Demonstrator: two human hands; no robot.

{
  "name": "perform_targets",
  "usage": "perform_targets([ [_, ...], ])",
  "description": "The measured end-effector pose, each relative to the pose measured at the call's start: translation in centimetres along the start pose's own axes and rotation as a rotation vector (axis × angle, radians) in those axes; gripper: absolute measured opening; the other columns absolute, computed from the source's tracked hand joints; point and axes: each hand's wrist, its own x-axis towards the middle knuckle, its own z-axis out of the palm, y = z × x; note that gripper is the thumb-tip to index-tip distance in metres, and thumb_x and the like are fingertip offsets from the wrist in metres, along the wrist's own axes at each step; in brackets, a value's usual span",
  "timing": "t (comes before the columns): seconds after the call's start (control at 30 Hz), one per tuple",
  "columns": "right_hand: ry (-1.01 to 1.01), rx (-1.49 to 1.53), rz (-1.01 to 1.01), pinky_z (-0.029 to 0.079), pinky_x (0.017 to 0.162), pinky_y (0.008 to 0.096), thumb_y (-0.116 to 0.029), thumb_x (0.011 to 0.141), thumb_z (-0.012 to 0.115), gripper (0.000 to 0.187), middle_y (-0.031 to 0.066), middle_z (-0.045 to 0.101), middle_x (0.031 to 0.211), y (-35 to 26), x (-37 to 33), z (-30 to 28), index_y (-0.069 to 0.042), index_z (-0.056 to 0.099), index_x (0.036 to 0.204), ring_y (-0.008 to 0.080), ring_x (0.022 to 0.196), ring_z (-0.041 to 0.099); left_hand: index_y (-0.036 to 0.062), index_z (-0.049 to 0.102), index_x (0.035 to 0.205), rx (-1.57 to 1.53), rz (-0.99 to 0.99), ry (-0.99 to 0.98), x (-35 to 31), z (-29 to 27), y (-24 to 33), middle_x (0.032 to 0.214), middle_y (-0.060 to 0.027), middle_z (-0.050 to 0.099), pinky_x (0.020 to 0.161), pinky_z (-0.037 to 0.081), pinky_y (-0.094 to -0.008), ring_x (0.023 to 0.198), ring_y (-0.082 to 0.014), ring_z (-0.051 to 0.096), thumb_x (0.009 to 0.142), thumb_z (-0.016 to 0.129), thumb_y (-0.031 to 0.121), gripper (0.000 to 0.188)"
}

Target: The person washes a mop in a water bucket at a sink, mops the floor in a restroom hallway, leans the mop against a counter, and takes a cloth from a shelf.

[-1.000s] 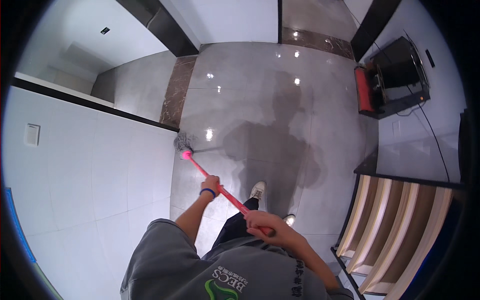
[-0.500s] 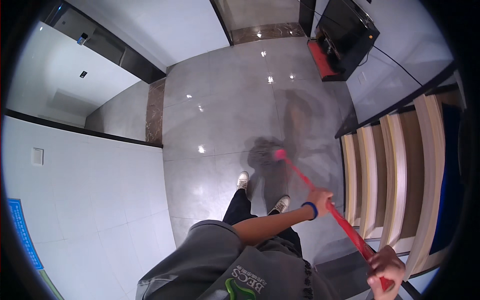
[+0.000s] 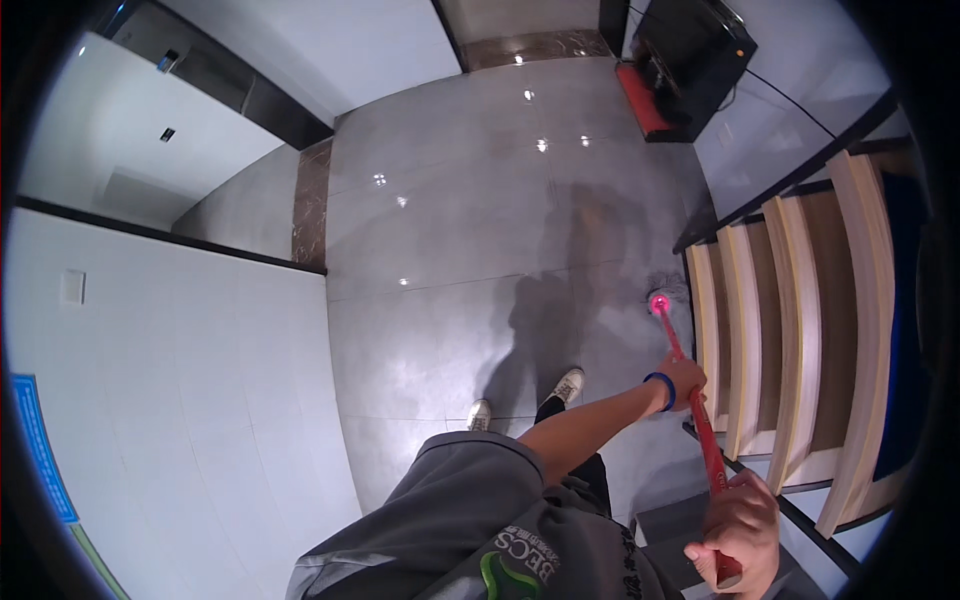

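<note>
Holding one red-poled mop [image 3: 708, 440] with pink collar [image 3: 659, 304] and grey string head [image 3: 673, 286], two-handed.
Our left hand [image 3: 685, 380], blue wristband [image 3: 660, 389] fitted, has fingers closed round the pole partway up; our right hand [image 3: 745, 530] wraps its fingers round the near end. The head sits on grey tiled floor [image 3: 440, 230], just beside pale wooden boards [image 3: 805, 330].

I find the floor [image 3: 430, 235] grey, tiled and glossy. On it, at right, the mop [image 3: 661, 300] rests its head just beside the wooden steps [image 3: 740, 340]; my pale shoes [image 3: 569, 385] stand at the near side.
</note>
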Motion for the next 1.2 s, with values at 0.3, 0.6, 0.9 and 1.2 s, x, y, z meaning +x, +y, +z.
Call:
perform_targets([
  [0.3,-0.142,0.235,-0.224,0.044,0.062,0.0441,-0.014,0.069,0.075,0.027,0.0084,0.053,0.065,-8.6,3.3,11.5,-0.005,0.051,0.063,0.0297,0.065,0.057,0.0132,0.061,0.076,0.082,-0.049,0.253,-24.7,-1.7,-9.1,0.085,-0.0076,0.061,0.083,0.041,-0.0479,0.093,-0.0282,0.059,0.077,0.066,0.034,0.021],
  [0.6,-0.330,0.584,-0.260,0.046,0.076,0.0360,-0.006,0.075,0.074,0.019,0.0030,0.061,0.084,-7.6,5.9,32.3,-0.007,0.055,0.075,0.0227,0.087,0.060,0.0132,0.066,0.073,0.119,-0.742,0.440,-56.0,-0.6,-20.7,0.078,-0.0103,0.063,0.074,0.049,-0.0444,0.082,-0.0323,0.062,0.068,0.067,0.026,0.014],
  [0.9,-0.335,1.038,-0.007,0.042,0.093,0.0358,-0.004,0.086,0.063,0.017,0.0073,0.058,0.091,-6.5,2.0,39.9,-0.003,0.049,0.078,0.0230,0.101,0.056,0.0093,0.059,0.064,0.242,-0.885,0.379,-67.6,4.8,-24.7,0.071,-0.0125,0.061,0.075,0.048,-0.0416,0.075,-0.0324,0.059,0.069,0.071,0.032,0.026],
  [1.2,0.097,0.850,0.147,0.046,0.089,0.0361,0.000,0.081,0.066,0.006,0.0115,0.063,0.087,0.1,-15.1,24.0,0.002,0.060,0.081,0.0246,0.091,0.061,0.0152,0.057,0.060,0.312,-0.506,0.250,-43.3,12.3,-11.4,0.070,-0.0102,0.062,0.071,0.048,-0.0413,0.071,-0.0299,0.062,0.065,0.066,0.031,0.019],
])
